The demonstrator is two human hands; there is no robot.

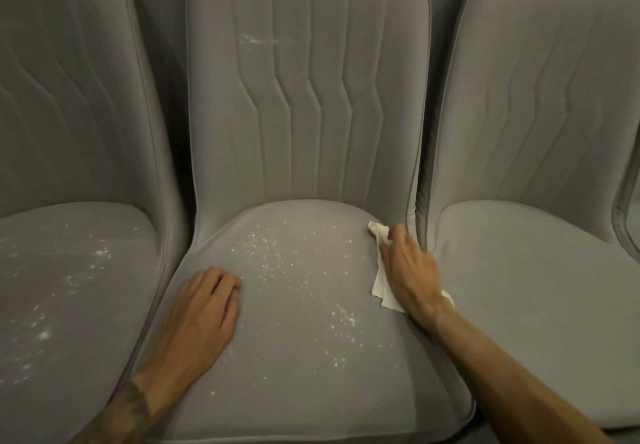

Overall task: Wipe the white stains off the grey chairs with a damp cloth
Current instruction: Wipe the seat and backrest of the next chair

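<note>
Three grey padded chairs stand side by side. The middle chair's seat (298, 367) carries scattered white specks (277, 260) across its centre and towards the front right. A white smear (258, 40) marks its backrest. My right hand (408, 267) presses a white cloth (381, 280) flat on the seat's right rear edge; the cloth pokes out above and below the hand. With fingers curled, my left hand (204, 308) rests on the seat's left side and holds nothing. The left chair's seat (69, 305) also shows white specks (100, 253).
The right chair (533, 291) shows no visible stains on its seat or backrest. Narrow dark gaps separate the chairs. A further chair edge (627, 221) shows at the far right.
</note>
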